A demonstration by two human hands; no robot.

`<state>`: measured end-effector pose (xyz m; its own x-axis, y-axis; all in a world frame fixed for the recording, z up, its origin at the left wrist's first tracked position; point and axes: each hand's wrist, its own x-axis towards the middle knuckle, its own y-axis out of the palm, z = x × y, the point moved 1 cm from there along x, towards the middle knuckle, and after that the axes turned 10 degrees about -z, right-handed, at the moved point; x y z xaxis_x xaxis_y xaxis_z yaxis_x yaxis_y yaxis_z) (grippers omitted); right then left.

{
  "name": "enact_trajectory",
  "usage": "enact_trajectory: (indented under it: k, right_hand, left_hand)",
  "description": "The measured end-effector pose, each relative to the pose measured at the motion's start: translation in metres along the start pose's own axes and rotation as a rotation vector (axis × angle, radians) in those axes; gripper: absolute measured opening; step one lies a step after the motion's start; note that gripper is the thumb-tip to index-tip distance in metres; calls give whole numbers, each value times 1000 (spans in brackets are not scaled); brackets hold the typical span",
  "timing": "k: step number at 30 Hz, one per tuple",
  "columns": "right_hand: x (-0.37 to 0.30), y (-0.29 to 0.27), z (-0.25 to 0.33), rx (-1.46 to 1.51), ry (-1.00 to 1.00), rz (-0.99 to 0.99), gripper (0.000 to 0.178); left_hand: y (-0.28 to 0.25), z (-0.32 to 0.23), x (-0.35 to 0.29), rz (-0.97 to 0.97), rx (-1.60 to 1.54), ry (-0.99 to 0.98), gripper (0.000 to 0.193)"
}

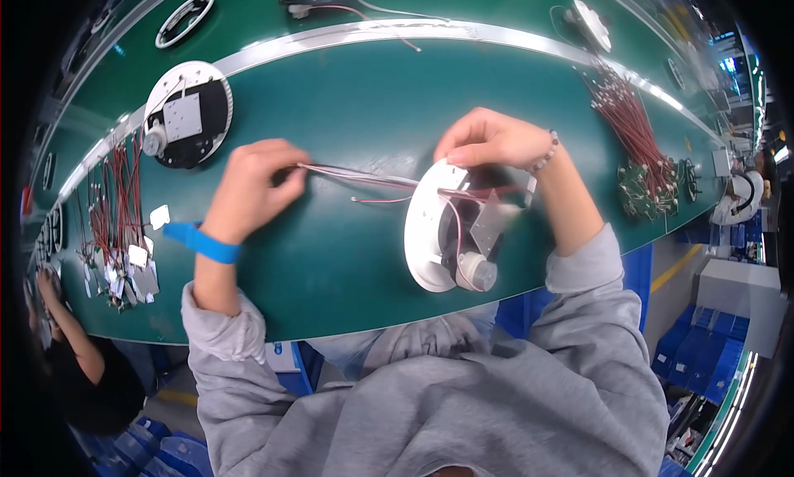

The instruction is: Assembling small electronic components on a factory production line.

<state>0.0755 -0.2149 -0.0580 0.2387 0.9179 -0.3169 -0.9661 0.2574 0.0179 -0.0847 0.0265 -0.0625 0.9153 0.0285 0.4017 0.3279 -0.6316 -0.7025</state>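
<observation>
My right hand (494, 140) pinches the top rim of a round white plastic base (424, 233), which stands tilted on edge on the green table. A grey metal plate, red wires and a small round motor (475, 272) sit on its right-hand face. With fingers closed, my left hand (260, 188) grips the ends of a bundle of thin wires (356, 176), drawn out to the left from the base. One loose wire end hangs just below the bundle. A blue band is round my left wrist and a beaded bracelet round my right.
At the left lie a similar round unit (188, 117) and several red wire leads (124, 196). Red wires with green circuit boards (648, 188) are heaped at the right. Beyond a metal rail (347, 37), more round units rest. A co-worker's arm (74, 328) shows at far left.
</observation>
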Motion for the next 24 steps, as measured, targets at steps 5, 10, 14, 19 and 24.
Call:
enact_trajectory:
  k: [5,10,14,19,24]
  right_hand:
    - [-18,-14,-23,177,11,-152,17]
    - [-17,-19,-18,140,-22,-153,16]
    - [-18,-16,-7,85,-52,-149,14]
    - [-16,-4,-7,-15,-47,-168,15]
    - [-27,11,-21,-32,-78,-454,13]
  left_hand:
    - [-28,21,-11,-71,83,-67,9]
    - [-33,-4,1,-80,137,-11,24]
    - [-28,-52,20,-77,-205,112,51]
    - [66,-66,27,267,-685,-18,48]
    - [79,-84,25,145,-497,-83,27]
